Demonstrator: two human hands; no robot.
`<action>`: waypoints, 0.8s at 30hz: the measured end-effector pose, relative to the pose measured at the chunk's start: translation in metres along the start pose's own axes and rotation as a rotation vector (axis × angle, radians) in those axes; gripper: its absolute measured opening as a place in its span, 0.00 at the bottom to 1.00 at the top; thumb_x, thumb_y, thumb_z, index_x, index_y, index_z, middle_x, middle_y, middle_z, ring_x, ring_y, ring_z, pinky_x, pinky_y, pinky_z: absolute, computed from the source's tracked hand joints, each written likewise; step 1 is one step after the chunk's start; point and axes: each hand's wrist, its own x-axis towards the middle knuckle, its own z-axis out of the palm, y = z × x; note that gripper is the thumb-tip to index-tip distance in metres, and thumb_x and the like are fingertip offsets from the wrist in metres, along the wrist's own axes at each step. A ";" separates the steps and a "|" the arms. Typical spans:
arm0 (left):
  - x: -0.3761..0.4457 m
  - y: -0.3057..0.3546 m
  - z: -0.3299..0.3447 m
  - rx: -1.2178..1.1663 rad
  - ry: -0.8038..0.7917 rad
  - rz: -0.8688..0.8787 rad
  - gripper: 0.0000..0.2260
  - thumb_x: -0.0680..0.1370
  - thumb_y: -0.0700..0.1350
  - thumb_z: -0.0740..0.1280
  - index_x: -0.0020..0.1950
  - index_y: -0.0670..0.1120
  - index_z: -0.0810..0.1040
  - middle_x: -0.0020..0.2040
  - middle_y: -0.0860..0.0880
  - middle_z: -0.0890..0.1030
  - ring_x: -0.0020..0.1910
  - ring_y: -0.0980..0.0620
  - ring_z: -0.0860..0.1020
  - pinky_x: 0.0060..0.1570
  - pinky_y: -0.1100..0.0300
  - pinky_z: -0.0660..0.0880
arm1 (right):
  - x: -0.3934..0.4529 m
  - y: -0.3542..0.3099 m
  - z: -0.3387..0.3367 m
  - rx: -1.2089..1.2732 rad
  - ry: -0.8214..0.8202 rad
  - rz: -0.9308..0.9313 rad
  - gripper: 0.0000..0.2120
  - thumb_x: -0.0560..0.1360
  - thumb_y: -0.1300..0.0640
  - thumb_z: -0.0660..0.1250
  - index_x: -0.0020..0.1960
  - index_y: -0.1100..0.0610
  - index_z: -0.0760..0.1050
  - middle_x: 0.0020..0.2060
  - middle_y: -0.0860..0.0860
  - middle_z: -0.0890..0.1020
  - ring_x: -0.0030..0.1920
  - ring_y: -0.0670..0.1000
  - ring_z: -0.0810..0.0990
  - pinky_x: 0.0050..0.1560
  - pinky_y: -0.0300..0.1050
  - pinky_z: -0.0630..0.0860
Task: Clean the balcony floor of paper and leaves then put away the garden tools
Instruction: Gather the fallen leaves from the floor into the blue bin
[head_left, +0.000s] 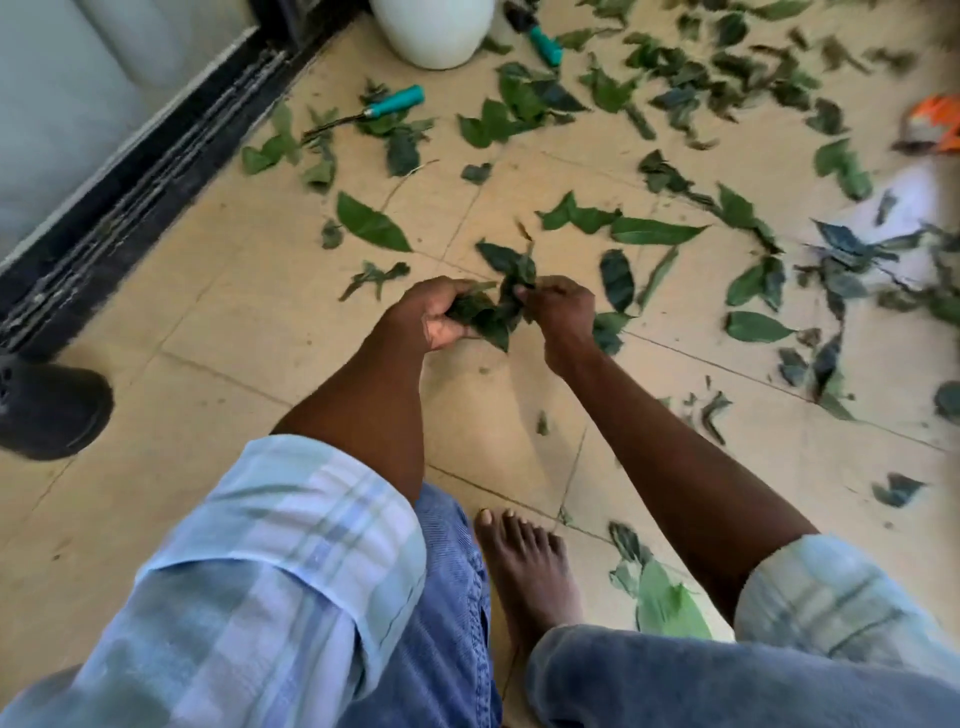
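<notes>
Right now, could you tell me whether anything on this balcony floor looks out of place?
Yes: cut green leaves litter the tiles, and two teal-handled tools lie loose among them near the white pot. Both hands hold a leaf bunch.

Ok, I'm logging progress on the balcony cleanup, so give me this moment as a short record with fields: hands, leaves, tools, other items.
left hand: left hand grips a bunch of leaves
right hand: right hand pinches the same bunch
floor: tiled floor strewn with many loose leaves, mostly ahead and to the right
tools: two teal-handled tools lying among leaves, one near the door track, one beside the white pot
other: orange object at right edge, blurred; dark shoe at left
</notes>
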 end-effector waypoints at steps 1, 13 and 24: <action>0.000 -0.005 0.023 -0.002 -0.070 -0.008 0.08 0.82 0.41 0.60 0.51 0.40 0.78 0.46 0.40 0.83 0.44 0.44 0.80 0.42 0.45 0.77 | -0.002 -0.007 -0.003 -0.038 0.004 -0.011 0.09 0.69 0.67 0.73 0.35 0.56 0.77 0.32 0.53 0.80 0.32 0.49 0.76 0.30 0.40 0.73; 0.052 -0.033 0.082 0.041 0.217 0.008 0.14 0.79 0.41 0.65 0.64 0.40 0.76 0.60 0.41 0.80 0.56 0.43 0.79 0.53 0.50 0.78 | 0.060 -0.002 -0.111 -0.721 -0.092 -0.137 0.16 0.73 0.60 0.70 0.61 0.59 0.77 0.54 0.55 0.80 0.55 0.55 0.79 0.52 0.44 0.78; 0.045 -0.042 0.083 0.001 0.042 -0.017 0.01 0.75 0.41 0.62 0.44 0.45 0.73 0.40 0.45 0.75 0.39 0.48 0.73 0.44 0.56 0.72 | 0.027 0.056 -0.118 -0.967 -0.081 -0.357 0.11 0.80 0.60 0.61 0.59 0.62 0.77 0.53 0.56 0.81 0.48 0.51 0.81 0.48 0.41 0.78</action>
